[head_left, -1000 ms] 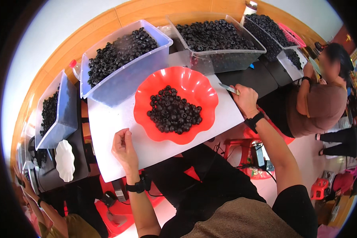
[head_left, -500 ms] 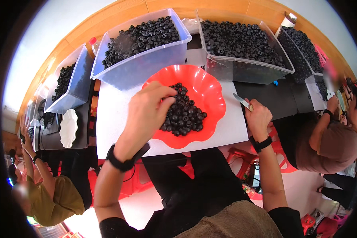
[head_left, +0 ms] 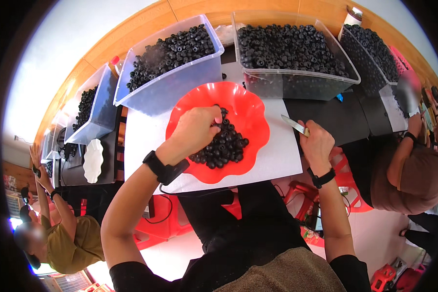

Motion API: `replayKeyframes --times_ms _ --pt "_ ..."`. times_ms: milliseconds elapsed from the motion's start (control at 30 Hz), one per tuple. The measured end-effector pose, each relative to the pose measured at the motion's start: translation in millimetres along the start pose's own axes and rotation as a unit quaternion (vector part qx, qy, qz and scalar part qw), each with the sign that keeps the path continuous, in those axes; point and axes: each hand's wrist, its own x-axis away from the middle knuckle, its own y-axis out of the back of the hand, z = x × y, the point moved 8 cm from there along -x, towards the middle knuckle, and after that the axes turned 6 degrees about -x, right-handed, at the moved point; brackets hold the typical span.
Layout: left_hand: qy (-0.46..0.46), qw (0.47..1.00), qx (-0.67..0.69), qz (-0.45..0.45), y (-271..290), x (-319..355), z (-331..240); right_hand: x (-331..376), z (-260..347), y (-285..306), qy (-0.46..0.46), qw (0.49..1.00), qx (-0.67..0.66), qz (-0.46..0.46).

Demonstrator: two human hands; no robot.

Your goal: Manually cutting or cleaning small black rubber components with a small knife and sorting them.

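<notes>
Standing at eleven o'clock is a blue tub [head_left: 173,90]; at one, a clear tub [head_left: 321,89]. Central is a red bowl [head_left: 249,114]. At its nine o'clock hangs the left hand [head_left: 192,131]; its hold I cannot tell. At three, the right hand [head_left: 319,145] clamps a knife [head_left: 293,123]. Black pieces [head_left: 224,148] heap mid-bowl.

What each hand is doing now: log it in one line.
left hand: in red scalloped bowl, at black holed pieces, hold unclear | right hand: gripping small knife, right of bowl
</notes>
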Motion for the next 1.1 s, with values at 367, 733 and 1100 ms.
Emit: replayKeyframes --times_ms 367,733,1100 --pt "0.107 0.672 0.732 0.035 -16.6 81.3 -2.5 11.4 96.1 63.5 -0.011 0.924 -0.374 0.081" --pt "0.06 0.492 0.868 -0.02 -36.3 92.9 -16.2 23.4 177.1 69.7 0.135 0.914 -0.351 0.152" --pt "0.036 0.494 0.868 -0.028 -32.8 97.2 -16.8 19.2 188.6 74.9 0.149 0.926 -0.32 0.132"
